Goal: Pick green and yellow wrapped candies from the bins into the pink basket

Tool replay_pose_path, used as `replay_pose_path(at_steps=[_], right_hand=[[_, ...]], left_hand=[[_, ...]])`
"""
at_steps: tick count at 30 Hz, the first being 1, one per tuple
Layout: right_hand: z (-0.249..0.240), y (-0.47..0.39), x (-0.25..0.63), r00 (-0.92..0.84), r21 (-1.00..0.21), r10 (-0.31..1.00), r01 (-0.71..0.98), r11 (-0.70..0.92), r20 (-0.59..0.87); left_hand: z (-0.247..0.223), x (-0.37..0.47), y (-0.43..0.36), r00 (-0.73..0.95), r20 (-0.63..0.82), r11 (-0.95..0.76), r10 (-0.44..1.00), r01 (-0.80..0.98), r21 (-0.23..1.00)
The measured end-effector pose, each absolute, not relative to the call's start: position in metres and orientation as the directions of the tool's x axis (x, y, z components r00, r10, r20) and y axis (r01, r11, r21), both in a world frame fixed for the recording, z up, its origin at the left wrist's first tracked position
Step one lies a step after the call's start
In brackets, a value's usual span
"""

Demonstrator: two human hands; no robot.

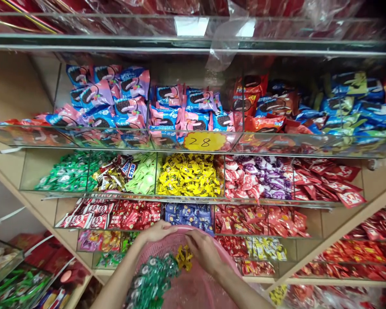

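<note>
A pink plastic basket [225, 262] with a perforated wall is held low in front of the shelves. My left hand [157, 232] is closed over its far rim. Inside lie many green-wrapped candies [152, 279], heaped toward the left. A small cluster of yellow-wrapped candies [184, 257] is beside them, against the basket's inner far side. Just right of this cluster, my right hand [203, 251] is inside the basket, its fingers loosely bent and apart, with the tips close to the yellow candies. Nothing is visibly gripped in it.
Clear-fronted shelves rise in tiers. The top tier holds blue and pink cookie packets [96, 96] and a yellow price tag [205, 140] reading 28. Below are bins of green candies [67, 171], yellow candies [189, 176] and blue packets [189, 218]. Red packets [357, 253] fill the right side.
</note>
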State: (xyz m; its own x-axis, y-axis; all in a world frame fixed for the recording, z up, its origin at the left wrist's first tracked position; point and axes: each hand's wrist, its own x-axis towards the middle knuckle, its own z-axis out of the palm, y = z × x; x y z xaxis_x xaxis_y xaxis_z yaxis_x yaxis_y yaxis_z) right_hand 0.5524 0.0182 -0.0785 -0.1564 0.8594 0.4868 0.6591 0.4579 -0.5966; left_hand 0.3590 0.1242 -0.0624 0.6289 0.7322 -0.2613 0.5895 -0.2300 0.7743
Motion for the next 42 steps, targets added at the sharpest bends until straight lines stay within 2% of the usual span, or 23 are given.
replay_pose_path(at_steps=[4,11,14,21,24,28,33,35,38,42], right_hand=[[-0.075,0.022,0.563,-0.088,-0.651,0.844,0.596,0.469,0.529],[-0.067,0.028,0.577,0.060,-0.735,0.859,0.550,0.396,0.508],[-0.069,0.028,0.577,0.071,-0.757,0.865,0.524,0.391,0.496],[-0.071,0.024,0.575,0.050,-0.741,0.855,0.527,0.416,0.516],[-0.061,0.022,0.573,0.024,-0.688,0.804,0.534,0.492,0.594],[-0.024,0.020,0.572,0.023,-0.556,0.658,0.560,0.615,0.752],[0.039,0.025,0.574,0.050,-0.398,0.514,0.698,0.595,0.856],[0.057,0.031,0.573,0.018,-0.349,0.530,0.772,0.532,0.848],[0.072,0.043,0.569,-0.041,-0.282,0.637,0.873,0.397,0.770],[0.077,0.053,0.563,-0.024,-0.245,0.750,0.938,0.245,0.661]], left_hand=[[-0.067,0.358,0.123,0.632,-0.246,-0.203,0.735,0.551,0.810],[-0.067,0.357,0.117,0.615,-0.223,-0.183,0.757,0.526,0.830],[-0.067,0.355,0.116,0.617,-0.152,-0.219,0.772,0.483,0.848],[-0.073,0.355,0.117,0.572,-0.181,-0.215,0.800,0.555,0.804],[-0.072,0.356,0.117,0.580,-0.169,-0.229,0.797,0.549,0.804],[-0.067,0.356,0.116,0.587,-0.184,-0.186,0.788,0.513,0.838],[-0.064,0.356,0.115,0.575,-0.217,-0.123,0.789,0.495,0.860],[-0.065,0.356,0.115,0.573,-0.200,-0.132,0.795,0.485,0.864],[-0.069,0.354,0.116,0.576,-0.180,-0.146,0.797,0.473,0.869],[-0.072,0.352,0.117,0.573,-0.199,-0.114,0.795,0.463,0.879]])
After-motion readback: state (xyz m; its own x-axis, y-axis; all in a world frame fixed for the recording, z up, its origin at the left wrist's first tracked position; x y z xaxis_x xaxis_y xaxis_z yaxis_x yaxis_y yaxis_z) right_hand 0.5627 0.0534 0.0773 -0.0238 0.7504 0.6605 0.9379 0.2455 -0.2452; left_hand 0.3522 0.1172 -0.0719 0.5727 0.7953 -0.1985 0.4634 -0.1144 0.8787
